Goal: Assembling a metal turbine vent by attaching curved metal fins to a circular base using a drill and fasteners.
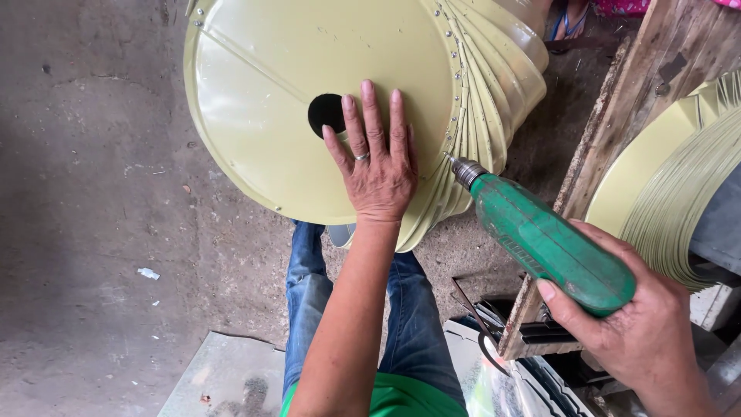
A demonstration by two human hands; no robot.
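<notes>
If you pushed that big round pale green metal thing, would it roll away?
Probably: the pale green round sheet-metal drum lies on its side with a curved edge, so it looks apt to roll. The left hand lies flat on it, likely steadying it. Thin sheet suggests it is light for its size and may flex.

A rough grey concrete floor (100, 193) fills the left half of the view, stained and dusty, with small scraps of white litter (148, 273) scattered near its lower left part. A flat sheet of dull metal (220, 378) lies on the floor at the bottom edge. At right, a worn wooden plank (610, 131) runs diagonally from the top right corner down toward the bottom middle. Beyond it, at the right edge, a stack of pale yellow-green curved metal strips (679, 208) fans out. Dark metal scraps (482, 324) and clear plastic (490, 386) sit by the plank's lower end. Soft, even daylight, without hard shadows.
</notes>
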